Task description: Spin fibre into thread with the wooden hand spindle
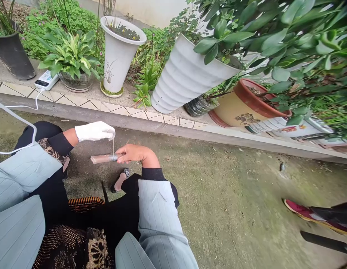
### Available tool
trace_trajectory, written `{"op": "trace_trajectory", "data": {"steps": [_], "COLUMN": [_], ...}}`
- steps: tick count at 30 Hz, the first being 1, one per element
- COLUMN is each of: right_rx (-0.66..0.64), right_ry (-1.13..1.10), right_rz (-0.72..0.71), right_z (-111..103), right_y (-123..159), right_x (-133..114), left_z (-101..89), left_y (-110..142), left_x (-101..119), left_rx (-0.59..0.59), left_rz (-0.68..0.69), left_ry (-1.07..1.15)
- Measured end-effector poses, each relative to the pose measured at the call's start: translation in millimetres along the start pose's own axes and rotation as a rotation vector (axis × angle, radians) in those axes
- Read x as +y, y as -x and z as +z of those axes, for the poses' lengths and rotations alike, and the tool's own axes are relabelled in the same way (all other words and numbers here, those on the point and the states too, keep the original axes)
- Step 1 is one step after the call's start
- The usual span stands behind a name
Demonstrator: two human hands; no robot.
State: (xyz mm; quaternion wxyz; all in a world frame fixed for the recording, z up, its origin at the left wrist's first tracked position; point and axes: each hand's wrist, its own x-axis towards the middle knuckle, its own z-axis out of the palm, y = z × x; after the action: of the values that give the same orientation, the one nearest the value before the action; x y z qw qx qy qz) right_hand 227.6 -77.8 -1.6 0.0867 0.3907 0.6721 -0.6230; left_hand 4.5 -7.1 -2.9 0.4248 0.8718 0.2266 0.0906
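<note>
My left hand (95,131), in a white knitted glove, is closed with its fingers pinched on a thin strand of wire (113,144). The strand drops straight to a short, pale brownish stick (100,159), where a silvery coil (113,157) is wrapped round it. The stick lies roughly level above the ground, its free end pointing left. Bare and closed, my right hand (135,153) grips the stick's right end just beside the coil. My fingers hide that end. Whether the strand is metal wire or string is hard to tell.
A tiled ledge (106,108) runs across in front, bearing a white pot (119,56), a ribbed white pot (187,74) and a brown-rimmed pot (240,106). A white power bank (47,80) has a cable trailing left. Another person's red shoe (305,213) is at right.
</note>
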Motion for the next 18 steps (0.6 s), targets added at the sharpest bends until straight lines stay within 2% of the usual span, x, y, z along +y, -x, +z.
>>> {"op": "trace_trajectory", "data": {"steps": [2,4,5,7,9,11,12,13,14,15,16,18], "right_rx": [-0.026,0.06,0.159,0.449,0.766,1.012,1.081,1.101,1.06,0.948,0.773,0.361], "right_ry": [-0.08,-0.157,-0.197,-0.289,-0.37,-0.356,-0.289,-0.183,-0.052,0.078,0.179,0.243], "right_rz": [-0.079,-0.154,-0.194,-0.271,-0.289,-0.17,-0.058,0.07,0.192,0.287,0.342,0.312], "right_z": [1.4,0.2,-1.6,-7.7,-15.5,-21.5,-22.8,-22.6,-20.9,-17.9,-13.9,-4.8], "right_y": [5.1,13.3,18.0,25.8,28.5,24.4,20.2,15.0,9.3,3.7,-1.3,-7.8], "right_x": [-5.9,-10.6,-11.5,-9.0,-1.7,6.9,10.2,12.2,12.7,11.8,9.6,3.1], "left_z": [2.2,7.3,11.0,19.5,27.0,30.4,30.2,28.8,26.6,23.9,21.3,17.3], "left_y": [-1.8,-3.6,-4.4,-5.3,-5.3,-4.5,-3.9,-3.2,-2.7,-2.2,-1.8,-1.4], "left_x": [-1.0,-2.7,-3.7,-4.4,-2.3,2.5,5.2,7.6,9.3,10.2,10.1,7.8], "left_rx": [0.009,0.029,0.032,-0.006,-0.106,-0.195,-0.215,-0.221,-0.206,-0.175,-0.145,-0.099], "left_rz": [0.001,-0.031,-0.061,-0.113,-0.112,-0.064,-0.04,-0.017,-0.001,0.006,0.006,-0.012], "left_ry": [0.023,0.092,0.136,0.233,0.325,0.377,0.378,0.358,0.319,0.267,0.211,0.119]}}
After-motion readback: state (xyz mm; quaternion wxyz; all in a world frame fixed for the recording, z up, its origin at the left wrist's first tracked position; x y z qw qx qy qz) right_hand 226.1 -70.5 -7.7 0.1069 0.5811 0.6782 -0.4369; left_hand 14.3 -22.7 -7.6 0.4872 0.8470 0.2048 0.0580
